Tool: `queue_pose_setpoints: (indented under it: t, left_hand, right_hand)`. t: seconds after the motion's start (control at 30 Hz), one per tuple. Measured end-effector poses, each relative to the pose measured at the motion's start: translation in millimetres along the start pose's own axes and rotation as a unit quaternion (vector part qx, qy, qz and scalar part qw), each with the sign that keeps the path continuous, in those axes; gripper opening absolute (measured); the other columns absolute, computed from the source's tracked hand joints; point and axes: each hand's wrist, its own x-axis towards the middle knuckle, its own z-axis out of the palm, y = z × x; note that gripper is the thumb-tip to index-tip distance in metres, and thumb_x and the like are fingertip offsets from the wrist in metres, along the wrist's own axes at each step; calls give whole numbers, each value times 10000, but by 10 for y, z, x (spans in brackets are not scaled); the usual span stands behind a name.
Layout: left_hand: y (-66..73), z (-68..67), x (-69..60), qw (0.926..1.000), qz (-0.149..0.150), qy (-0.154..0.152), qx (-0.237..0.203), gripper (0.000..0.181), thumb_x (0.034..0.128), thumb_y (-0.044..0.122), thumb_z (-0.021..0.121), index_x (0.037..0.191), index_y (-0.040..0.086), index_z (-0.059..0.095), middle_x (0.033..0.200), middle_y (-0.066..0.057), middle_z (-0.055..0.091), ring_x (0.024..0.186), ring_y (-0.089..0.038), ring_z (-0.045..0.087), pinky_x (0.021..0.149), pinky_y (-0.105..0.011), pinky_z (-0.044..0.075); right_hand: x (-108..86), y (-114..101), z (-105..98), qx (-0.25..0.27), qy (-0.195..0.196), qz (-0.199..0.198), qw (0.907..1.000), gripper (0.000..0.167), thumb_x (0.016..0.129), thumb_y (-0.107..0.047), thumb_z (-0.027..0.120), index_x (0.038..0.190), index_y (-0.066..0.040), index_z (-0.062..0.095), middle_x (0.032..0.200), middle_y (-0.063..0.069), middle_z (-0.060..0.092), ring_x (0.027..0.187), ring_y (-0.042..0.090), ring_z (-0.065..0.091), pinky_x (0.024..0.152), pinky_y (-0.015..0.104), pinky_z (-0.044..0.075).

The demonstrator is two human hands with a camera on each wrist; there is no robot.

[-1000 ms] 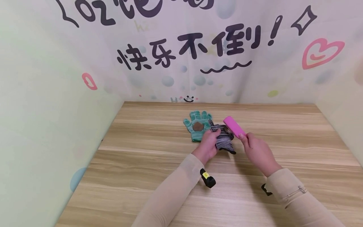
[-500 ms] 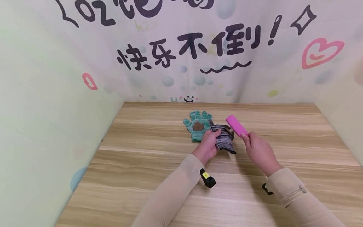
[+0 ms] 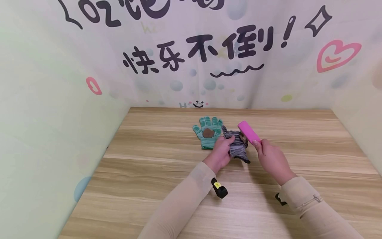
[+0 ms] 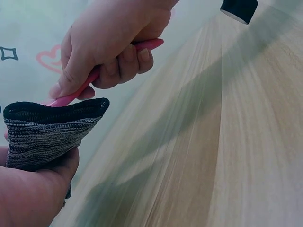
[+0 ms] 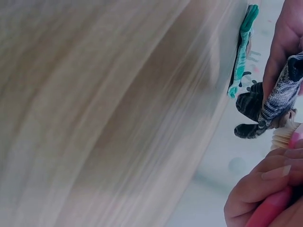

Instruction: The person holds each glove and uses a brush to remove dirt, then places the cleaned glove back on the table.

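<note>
My left hand (image 3: 221, 153) grips a grey-and-black knitted glove (image 3: 238, 148) above the table, thumb on top; its black cuff (image 4: 57, 112) faces the left wrist camera. A brown patch (image 3: 243, 136) shows on the glove's right side. In my right hand (image 3: 273, 161) is a pink brush (image 3: 249, 131), held by its handle with curled fingers. The pale bristles (image 5: 282, 137) point at the brown patch in the right wrist view; whether they touch it I cannot tell. Left of the held glove, a green knitted glove (image 3: 210, 142) lies flat, a brown patch (image 3: 208, 133) on its palm.
The wood-grain table (image 3: 161, 186) runs back to a printed curtain (image 3: 167, 89) with black writing. Pale walls stand at left and right. A black strap piece (image 3: 220, 189) hangs at the left wrist, another (image 3: 280, 199) at the right.
The pink brush has shifted slightly up and right from the grey-and-black glove. My left hand has moved a little to the right with that glove. The green glove has stayed put.
</note>
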Motion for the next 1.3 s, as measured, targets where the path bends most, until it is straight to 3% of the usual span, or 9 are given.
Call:
queue_pose_setpoints:
  t: [0.13,0.3,0.37,0.5,0.6,0.83,1.03,1.3]
  left_hand:
    - [11,-1,-9,9999,-50,132,-12,347,1055,202,508,1373,87,431,1188,-76,661,992,-155,646,810,-241,567]
    - [25,8,-14,9994,-119,257,185,635,1050,249,517,1581,79,213,1277,-90,613,1020,-166,624,827,-251,550]
    - [26,11,-8,9994,-94,289,179,625,1052,248,511,1578,73,222,1306,-112,607,1068,-196,634,881,-291,566]
    - [28,11,11,9997,24,243,66,436,1061,211,467,1459,56,383,1348,-181,616,1190,-290,639,1027,-417,551]
    - [36,9,17,9998,54,192,-71,356,1064,178,426,1396,50,431,1350,-198,621,1238,-318,624,1068,-456,524]
    - [58,-1,-15,9993,-155,271,-229,359,1053,168,450,1398,74,420,1296,-156,662,1186,-278,659,1036,-402,549]
    - [59,8,-2,9987,-51,266,-428,312,1051,143,484,1347,53,440,1332,-175,634,1199,-268,645,1050,-375,540]
    - [60,-5,-15,9990,-38,229,-378,303,1056,147,497,1336,43,448,1339,-188,631,1184,-258,649,1008,-345,563]
  right_hand:
    - [-10,-11,-5,121,5,6,9999,607,1092,-500,239,1064,33,528,685,90,467,566,224,440,484,319,369]
    - [-43,-64,0,324,21,-85,9994,620,1093,-493,255,1082,54,548,707,94,506,585,214,454,497,312,394]
    - [-57,-96,12,403,27,-200,9990,605,1095,-481,271,1084,50,561,714,91,517,594,208,459,508,308,403]
    - [-84,-155,46,620,-74,-364,9974,570,1096,-469,293,1071,26,573,699,74,495,591,196,440,506,304,390]
    - [-92,-171,79,775,-273,-346,9960,571,1095,-480,285,1032,11,568,679,59,455,578,186,408,490,301,372]
    - [-86,-150,101,680,-432,-270,9964,601,1095,-496,244,1061,19,551,676,56,439,576,188,402,496,310,373]
    - [-83,-160,43,381,-316,-186,9986,617,1096,-494,247,1095,42,551,671,58,454,561,188,411,475,313,373]
    - [-58,-121,-11,188,-167,-106,9996,595,1099,-479,255,1072,34,555,676,66,466,564,200,426,483,311,367]
